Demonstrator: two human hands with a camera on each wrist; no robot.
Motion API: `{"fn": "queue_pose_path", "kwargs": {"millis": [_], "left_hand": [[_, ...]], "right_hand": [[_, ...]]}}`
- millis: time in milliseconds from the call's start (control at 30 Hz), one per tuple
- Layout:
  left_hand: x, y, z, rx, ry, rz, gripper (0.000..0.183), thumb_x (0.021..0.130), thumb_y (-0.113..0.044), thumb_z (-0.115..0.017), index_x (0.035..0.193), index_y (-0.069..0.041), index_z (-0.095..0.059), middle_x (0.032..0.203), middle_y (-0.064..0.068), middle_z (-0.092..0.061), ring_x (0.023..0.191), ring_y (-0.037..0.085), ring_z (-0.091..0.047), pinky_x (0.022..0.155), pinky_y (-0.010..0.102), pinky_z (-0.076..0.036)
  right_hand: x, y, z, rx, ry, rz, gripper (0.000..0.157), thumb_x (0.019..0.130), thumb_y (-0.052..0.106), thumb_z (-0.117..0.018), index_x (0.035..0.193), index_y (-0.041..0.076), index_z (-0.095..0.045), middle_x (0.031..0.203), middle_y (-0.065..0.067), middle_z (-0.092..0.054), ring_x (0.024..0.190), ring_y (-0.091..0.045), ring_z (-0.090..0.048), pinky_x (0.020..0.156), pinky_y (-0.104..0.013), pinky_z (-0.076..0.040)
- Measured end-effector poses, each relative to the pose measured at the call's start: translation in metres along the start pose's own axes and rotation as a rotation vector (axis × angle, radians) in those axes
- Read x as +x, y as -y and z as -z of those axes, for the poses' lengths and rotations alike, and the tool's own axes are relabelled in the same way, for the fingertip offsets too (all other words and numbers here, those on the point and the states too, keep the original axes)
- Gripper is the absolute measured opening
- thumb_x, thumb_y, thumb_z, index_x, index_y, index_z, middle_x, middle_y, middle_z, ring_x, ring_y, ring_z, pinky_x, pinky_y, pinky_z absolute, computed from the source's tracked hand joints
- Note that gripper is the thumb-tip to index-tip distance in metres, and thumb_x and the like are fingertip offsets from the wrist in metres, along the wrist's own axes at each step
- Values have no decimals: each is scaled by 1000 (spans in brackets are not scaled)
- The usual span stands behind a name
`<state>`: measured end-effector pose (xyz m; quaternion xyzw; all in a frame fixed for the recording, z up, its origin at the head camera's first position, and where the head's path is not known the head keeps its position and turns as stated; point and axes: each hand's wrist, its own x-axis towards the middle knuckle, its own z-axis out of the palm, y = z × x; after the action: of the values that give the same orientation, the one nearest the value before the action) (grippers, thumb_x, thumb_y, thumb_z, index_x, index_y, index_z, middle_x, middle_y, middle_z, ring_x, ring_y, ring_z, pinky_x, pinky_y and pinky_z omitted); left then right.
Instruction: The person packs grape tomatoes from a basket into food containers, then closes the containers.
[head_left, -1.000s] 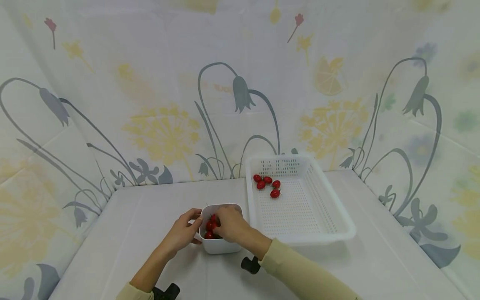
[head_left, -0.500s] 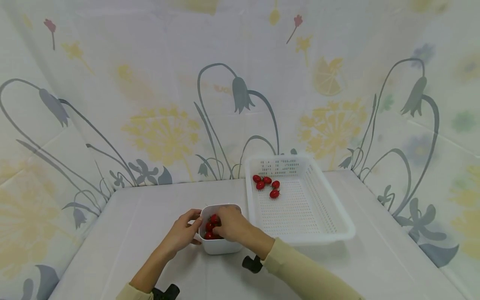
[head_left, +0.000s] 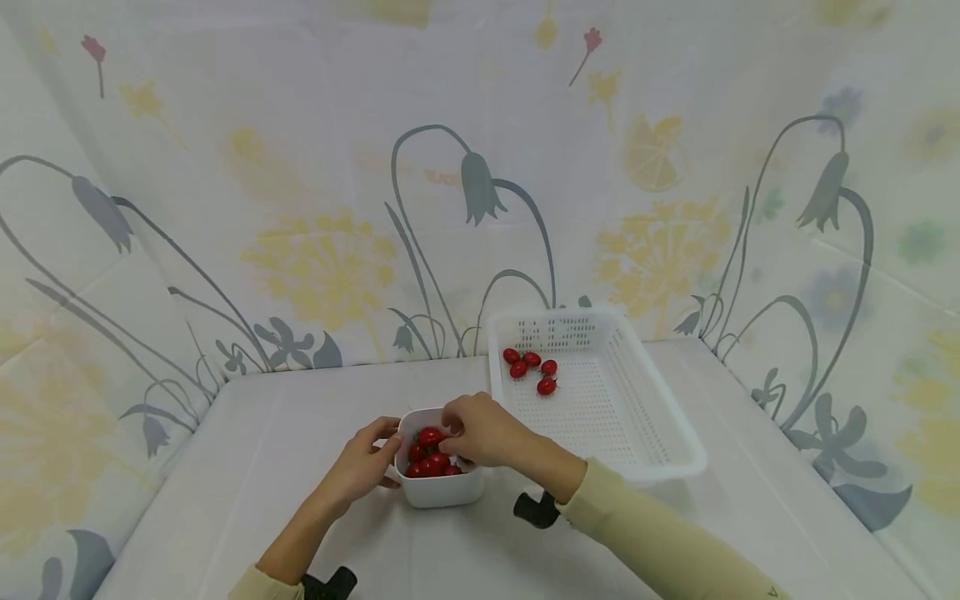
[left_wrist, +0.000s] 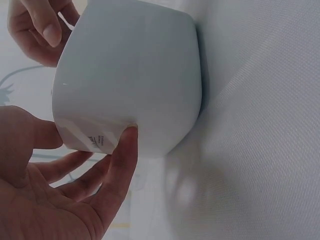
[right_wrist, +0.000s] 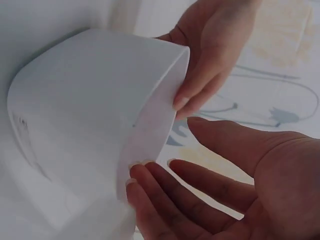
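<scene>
A white square container (head_left: 442, 493) with rounded corners holds several cherry tomatoes (head_left: 429, 465). My left hand (head_left: 362, 462) holds its left side, with the thumb at the rim and fingertips against the outer wall; the left wrist view shows this hand (left_wrist: 75, 190) close up. Over the container's right rim is my right hand (head_left: 483, 429). In the right wrist view that hand (right_wrist: 225, 185) has its thumb apart from loosely bent fingers, nothing between them, and fingertips by the rim. The tomatoes are hidden in both wrist views.
Right of the container stands a larger white perforated basket (head_left: 671, 408), with several cherry tomatoes (head_left: 547, 386) in its far left corner. Both rest on a white-covered table (head_left: 300, 417). A flower-patterned cloth (head_left: 330, 167) hangs behind and at the sides.
My right hand has risen from inside the container and shifted right to its rim, uncovering more of the tomatoes. The left hand stays on the container.
</scene>
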<state>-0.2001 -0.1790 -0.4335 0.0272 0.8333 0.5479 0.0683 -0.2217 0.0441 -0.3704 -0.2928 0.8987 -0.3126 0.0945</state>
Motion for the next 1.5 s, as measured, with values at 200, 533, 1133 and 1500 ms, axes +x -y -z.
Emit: {"fn": "queue_pose_path", "kwargs": {"millis": [200, 533, 1133, 1500], "left_hand": [[-1, 1, 2, 2, -3, -1, 32, 106, -10, -51, 136, 0, -56, 135, 25, -57, 97, 32, -68, 63, 41, -64], [-1, 0, 1, 1, -2, -4, 32, 106, -10, -52, 136, 0, -57, 134, 24, -58, 97, 31, -68, 63, 41, -64], [0, -2, 0, 4, 0, 6, 31, 106, -13, -52, 134, -2, -58, 134, 23, -59, 93, 31, -67, 63, 41, -64], [1, -1, 0, 13, -9, 9, 31, 106, -12, -52, 134, -1, -58, 133, 22, -59, 93, 29, -67, 63, 40, -64]], "right_hand": [[-3, -4, 11, -2, 11, -15, 25, 92, 11, -73, 113, -2, -71, 106, -14, -72, 93, -22, -66, 79, -36, -61], [-13, -11, 29, -31, -25, 5, 26, 91, 15, -75, 110, -3, -72, 103, -14, -73, 93, -26, -68, 79, -37, -61], [-33, -57, 74, -75, -108, -75, 27, 92, 21, -75, 106, -1, -72, 95, -7, -72, 88, -21, -65, 77, -36, -59], [-33, -96, 99, -63, -130, -208, 27, 93, 23, -72, 103, -2, -71, 93, -11, -70, 85, -25, -64, 72, -39, -56]]}}
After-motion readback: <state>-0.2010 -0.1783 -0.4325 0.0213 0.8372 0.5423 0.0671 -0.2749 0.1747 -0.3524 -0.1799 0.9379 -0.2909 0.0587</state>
